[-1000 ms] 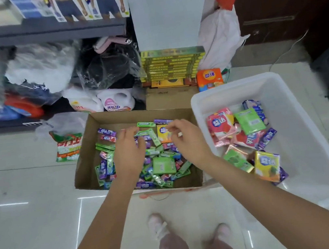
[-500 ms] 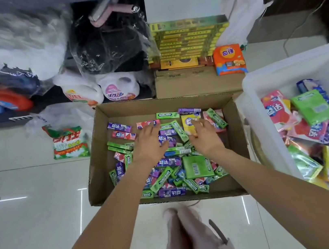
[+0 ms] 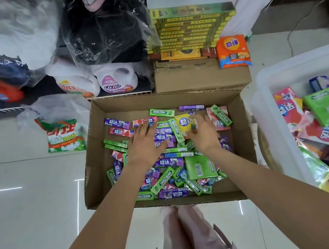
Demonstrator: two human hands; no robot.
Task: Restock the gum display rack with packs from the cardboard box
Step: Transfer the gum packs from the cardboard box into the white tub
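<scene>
We see the gum packs (image 3: 166, 162) heaped loose in the cardboard box (image 3: 193, 94), and both hands lie on the heap near its far side. The left hand (image 3: 143, 144) rests flat with fingers spread over purple and green packs. The right hand (image 3: 203, 134) lies just right of it, its fingers blurred at a yellow pack (image 3: 185, 122); we cannot tell whether they pinch it. Both forearms reach straight forward into the box. Since half a second ago, the hands have stayed on the heap, barely shifted.
</scene>
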